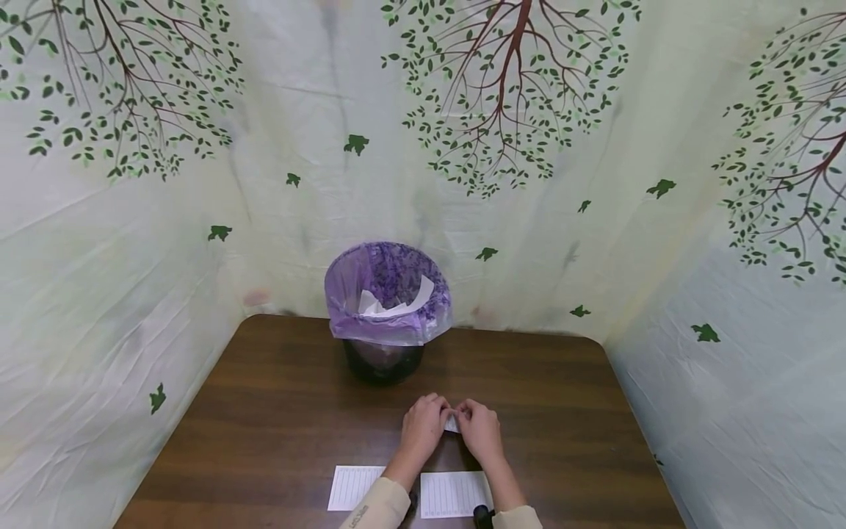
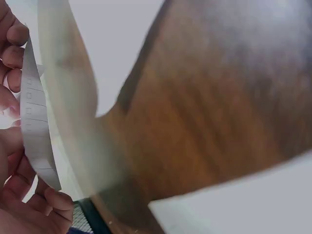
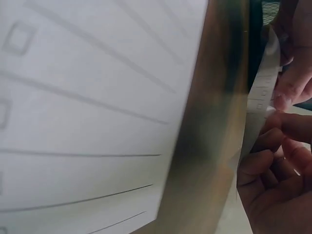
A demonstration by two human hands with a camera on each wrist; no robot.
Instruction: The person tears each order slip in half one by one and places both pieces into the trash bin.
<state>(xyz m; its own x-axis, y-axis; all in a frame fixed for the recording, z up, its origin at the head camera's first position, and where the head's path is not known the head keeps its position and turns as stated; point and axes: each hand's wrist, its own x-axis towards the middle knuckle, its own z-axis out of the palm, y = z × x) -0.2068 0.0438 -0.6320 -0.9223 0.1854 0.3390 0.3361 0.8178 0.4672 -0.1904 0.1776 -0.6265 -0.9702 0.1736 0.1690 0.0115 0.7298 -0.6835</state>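
Observation:
My left hand (image 1: pixel 423 427) and right hand (image 1: pixel 480 432) are close together over the middle of the table, in front of the bin. Between them they pinch a small lined paper sheet (image 1: pixel 452 424) by its upper part. In the left wrist view the held paper (image 2: pixel 36 122) bends slightly and shows small printed checkboxes along its lines. Fingertips of both hands meet along the edge of this paper (image 3: pixel 258 102) in the right wrist view. Two more lined sheets lie on the table below the forearms: a left sheet (image 1: pixel 355 485) and a right sheet (image 1: pixel 454 494).
A dark bin (image 1: pixel 383 364) with a purple bag (image 1: pixel 350 294) over its rim stands at the table's back, white paper pieces (image 1: pixel 419 295) inside. The brown table (image 1: pixel 277 419) meets a leaf-patterned cloth (image 1: pixel 529 250) behind and at both sides.

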